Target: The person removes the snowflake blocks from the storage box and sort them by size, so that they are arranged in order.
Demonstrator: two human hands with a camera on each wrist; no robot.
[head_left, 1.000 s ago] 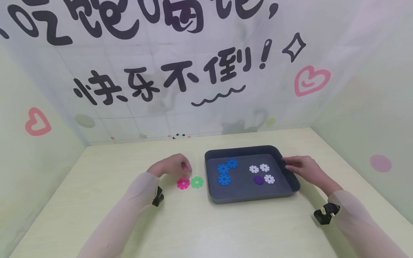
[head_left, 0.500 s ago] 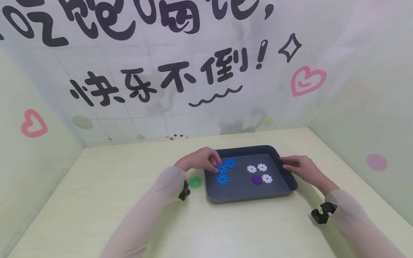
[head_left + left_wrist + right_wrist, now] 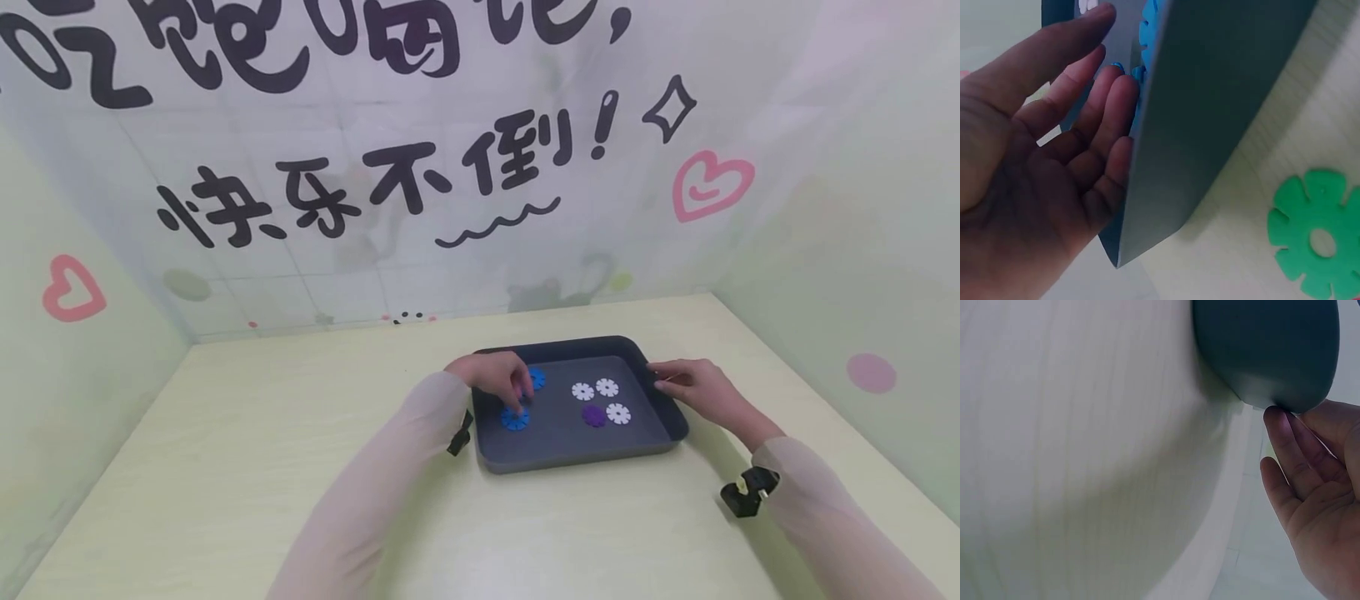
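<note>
Both arms reach forward, sleeved nearly to the wrists. The left arm (image 3: pixel 375 483) slants from the bottom edge of the head view forward and toward the person's right; its wrist (image 3: pixel 457 369) bends so that the left hand (image 3: pixel 495 375) points forward-right with the fingertips down. In the left wrist view the thumb (image 3: pixel 1054 56) extends above four loosely curved fingers (image 3: pixel 1124 103), its tip apart from theirs, the palm facing the camera. The right arm (image 3: pixel 840 517) angles inward from the lower right corner, and the right hand (image 3: pixel 705 390) reaches left in a pinching grip, thumb opposite fingers, thumb tip hidden in the right wrist view. There the little finger (image 3: pixel 1279 490) stands apart from its neighbours.
</note>
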